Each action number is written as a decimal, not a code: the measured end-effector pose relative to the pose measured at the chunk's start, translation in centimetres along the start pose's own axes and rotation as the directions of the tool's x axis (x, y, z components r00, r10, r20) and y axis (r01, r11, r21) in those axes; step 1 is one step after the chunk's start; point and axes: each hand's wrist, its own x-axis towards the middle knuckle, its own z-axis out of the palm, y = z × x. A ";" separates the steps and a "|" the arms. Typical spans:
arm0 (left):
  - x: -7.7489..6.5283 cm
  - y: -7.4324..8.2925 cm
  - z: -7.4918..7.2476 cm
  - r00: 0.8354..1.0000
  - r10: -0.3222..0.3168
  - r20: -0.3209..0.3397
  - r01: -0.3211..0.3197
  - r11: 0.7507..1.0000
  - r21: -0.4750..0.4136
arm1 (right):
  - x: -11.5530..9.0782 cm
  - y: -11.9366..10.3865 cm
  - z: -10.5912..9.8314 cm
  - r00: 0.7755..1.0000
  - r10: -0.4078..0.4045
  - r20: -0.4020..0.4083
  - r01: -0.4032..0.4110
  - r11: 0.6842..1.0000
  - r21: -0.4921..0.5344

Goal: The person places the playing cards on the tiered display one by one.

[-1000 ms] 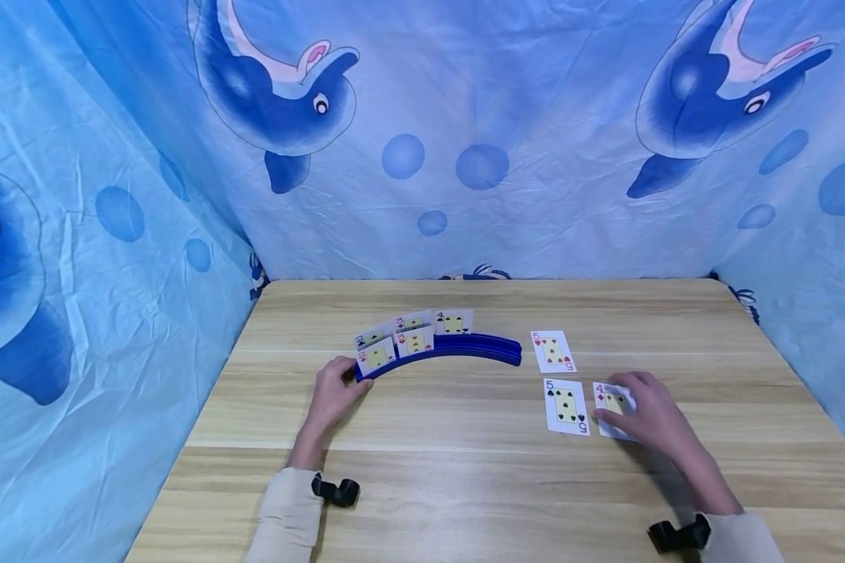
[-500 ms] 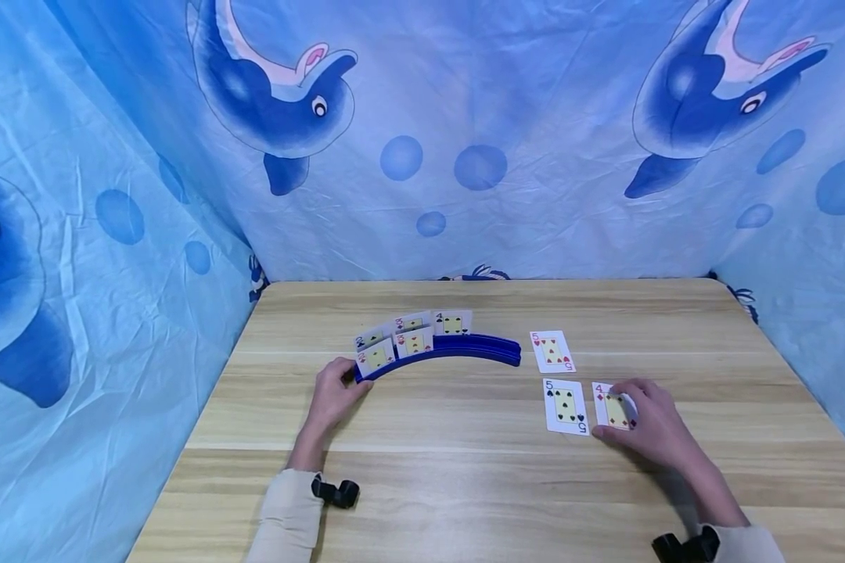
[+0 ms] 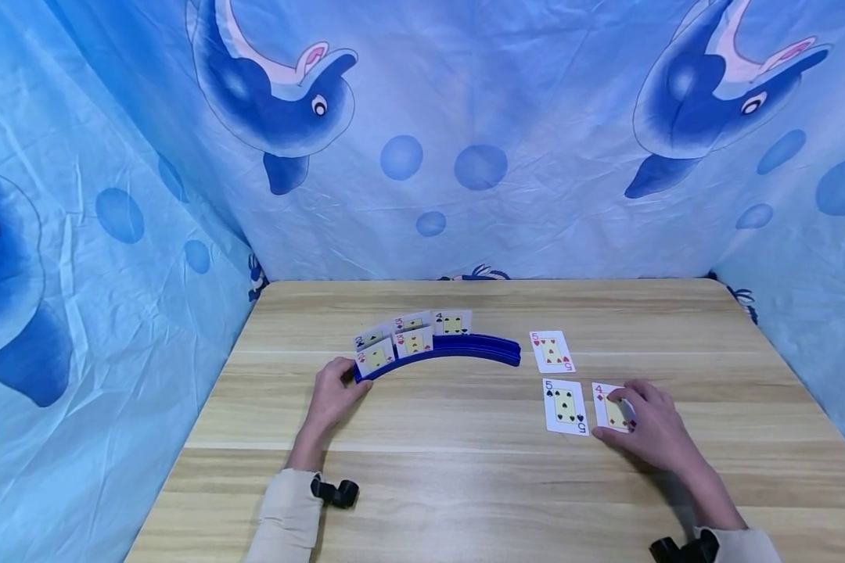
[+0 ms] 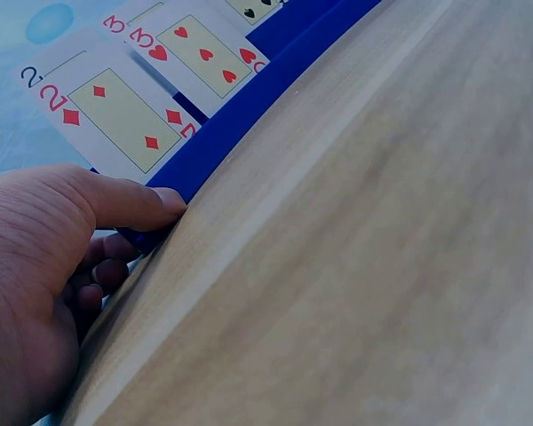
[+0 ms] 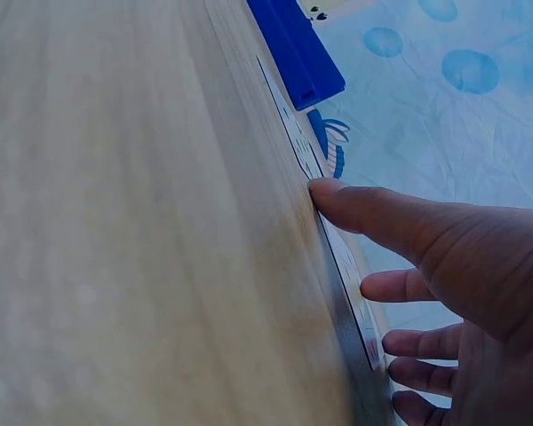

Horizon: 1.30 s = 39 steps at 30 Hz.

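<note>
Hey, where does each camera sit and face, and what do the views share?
Head: on the head, facing forward and down at the table; left hand, right hand and sleeves show.
Left wrist: on that wrist, facing the blue card holder; only the left hand shows.
Right wrist: on that wrist, facing low across flat cards; only the right hand shows.
Shared: head and left wrist both show the two of diamonds.

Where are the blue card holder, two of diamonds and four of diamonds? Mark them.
Blue card holder [image 3: 470,345], head view: stretch without cards.
Two of diamonds [image 4: 124,120], left wrist view: face's middle.
Four of diamonds [image 3: 613,411], head view: uncovered face.
</note>
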 end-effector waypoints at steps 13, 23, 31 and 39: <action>0.1 -0.1 0.1 1.000 -0.008 0.004 0.008 1.000 -0.018 | 0.1 -0.4 -0.7 0.998 0.035 0.060 -0.031 0.998 -0.058; 0.1 0.0 0.0 1.000 -0.004 0.005 0.004 1.000 -0.009 | 0.6 -1.0 -1.0 0.989 0.106 0.108 -0.101 0.994 -0.047; 0.1 0.0 0.1 1.000 -0.007 0.005 0.007 1.000 -0.020 | 0.8 -1.0 -1.0 0.991 0.105 0.089 -0.103 0.994 -0.030; 0.0 0.0 -0.1 1.000 0.003 0.009 -0.003 1.000 -0.013 | 0.9 -0.7 -1.0 0.999 0.043 0.021 -0.042 0.998 -0.050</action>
